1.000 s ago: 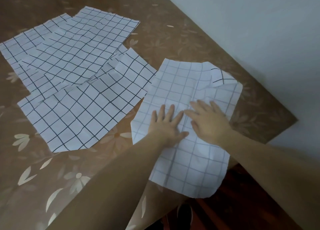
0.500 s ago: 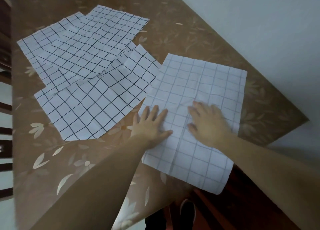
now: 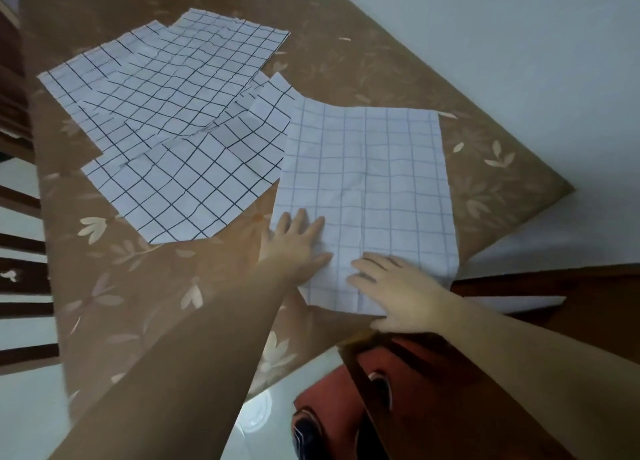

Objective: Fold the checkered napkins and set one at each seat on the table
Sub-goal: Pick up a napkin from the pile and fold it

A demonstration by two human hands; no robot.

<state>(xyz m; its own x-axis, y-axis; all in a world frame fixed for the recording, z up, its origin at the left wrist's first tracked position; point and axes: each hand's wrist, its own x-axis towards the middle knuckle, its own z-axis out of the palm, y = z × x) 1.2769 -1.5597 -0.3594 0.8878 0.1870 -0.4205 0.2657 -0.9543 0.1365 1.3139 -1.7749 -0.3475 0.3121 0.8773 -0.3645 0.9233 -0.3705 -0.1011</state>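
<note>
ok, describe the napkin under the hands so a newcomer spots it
On the table with the brown flower-print cloth, find the corner by the pale wall. A white checkered napkin lies flat, right of the overlapping napkin pile, under the left hand and right hand. Its grid is faint grey-blue; the pile's is bold black.

no readable text, no labels, no nos. or signs

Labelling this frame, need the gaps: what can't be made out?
Head view only.
Sheet count in the overlapping pile of black-grid white napkins: they cover each other.
Near edge of the faint-grid white napkin: partly under the right hand.
Dark wooden slats, maybe seats: cut by left edge.
</note>
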